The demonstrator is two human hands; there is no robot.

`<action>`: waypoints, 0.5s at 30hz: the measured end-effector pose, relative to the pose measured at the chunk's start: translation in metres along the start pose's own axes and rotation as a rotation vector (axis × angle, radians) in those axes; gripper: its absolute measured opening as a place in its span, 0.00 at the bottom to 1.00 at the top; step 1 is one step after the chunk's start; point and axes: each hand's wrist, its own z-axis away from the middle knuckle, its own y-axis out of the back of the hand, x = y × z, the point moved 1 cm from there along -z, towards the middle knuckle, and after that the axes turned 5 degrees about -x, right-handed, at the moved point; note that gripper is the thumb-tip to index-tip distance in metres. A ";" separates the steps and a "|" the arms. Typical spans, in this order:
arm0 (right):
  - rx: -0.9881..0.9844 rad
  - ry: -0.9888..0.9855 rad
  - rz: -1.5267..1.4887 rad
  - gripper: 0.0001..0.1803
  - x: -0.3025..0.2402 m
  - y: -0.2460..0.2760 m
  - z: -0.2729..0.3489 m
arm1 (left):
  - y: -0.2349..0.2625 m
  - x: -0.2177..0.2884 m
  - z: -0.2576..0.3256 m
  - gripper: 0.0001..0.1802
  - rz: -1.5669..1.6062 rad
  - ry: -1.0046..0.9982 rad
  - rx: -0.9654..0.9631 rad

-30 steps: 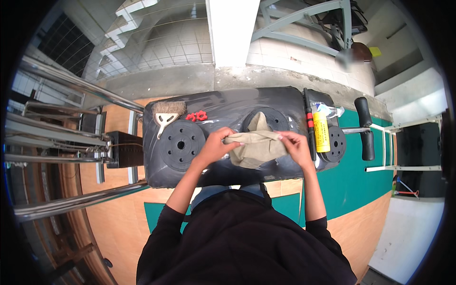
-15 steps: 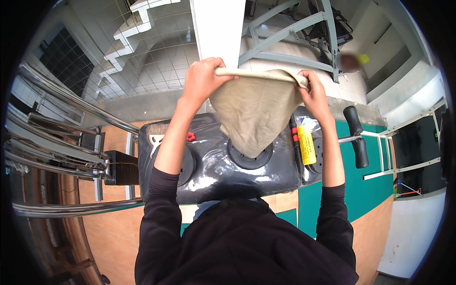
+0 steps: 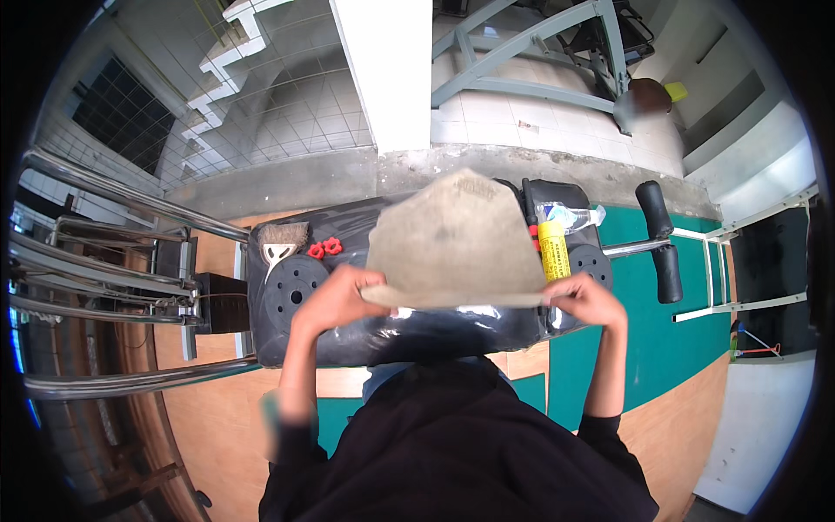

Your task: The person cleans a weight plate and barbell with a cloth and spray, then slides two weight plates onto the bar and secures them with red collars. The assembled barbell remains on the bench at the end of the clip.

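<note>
A beige cloth [image 3: 457,248] is spread out above a bench [image 3: 417,344] wrapped in shiny black plastic. My left hand [image 3: 344,300] pinches its near left corner and my right hand [image 3: 587,300] grips the near right corner, so the near edge is pulled straight between them. The far part of the cloth is slightly blurred and hides the middle of the bench. Beside my left hand lies a black weight plate [image 3: 283,283]. A yellow bottle [image 3: 554,252] and another black plate [image 3: 593,268] lie just beyond my right hand.
Red star-shaped knobs [image 3: 329,249] and a white-handled brush [image 3: 282,245] lie on the bench's left. A clear plastic packet or bottle [image 3: 576,217] lies at its far right. Chrome rails [image 3: 148,196] stand left; padded black rollers [image 3: 652,209] stick out right.
Both hands have come down toward my body with the cloth's held edge. The cloth now trails away from me instead of hanging toward me, and it covers the middle plate.
</note>
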 end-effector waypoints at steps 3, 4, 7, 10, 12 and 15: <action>-0.225 -0.158 -0.059 0.11 0.047 -0.031 -0.005 | -0.034 -0.034 0.014 0.11 -0.025 0.235 -0.247; -0.166 -0.153 -0.073 0.11 0.059 -0.032 -0.014 | -0.038 -0.043 0.013 0.11 0.003 0.258 -0.209; -0.002 -0.084 -0.187 0.13 0.067 -0.030 -0.047 | -0.048 -0.088 0.003 0.10 0.143 0.253 -0.028; 0.235 0.059 0.040 0.16 0.070 -0.006 -0.093 | -0.024 -0.094 -0.036 0.09 -0.007 0.222 0.209; 0.459 0.169 0.167 0.21 0.066 0.008 -0.130 | -0.012 -0.113 -0.066 0.12 -0.144 0.115 0.469; 0.862 0.291 0.419 0.25 0.088 0.004 -0.173 | -0.020 -0.142 -0.098 0.22 -0.343 -0.005 0.800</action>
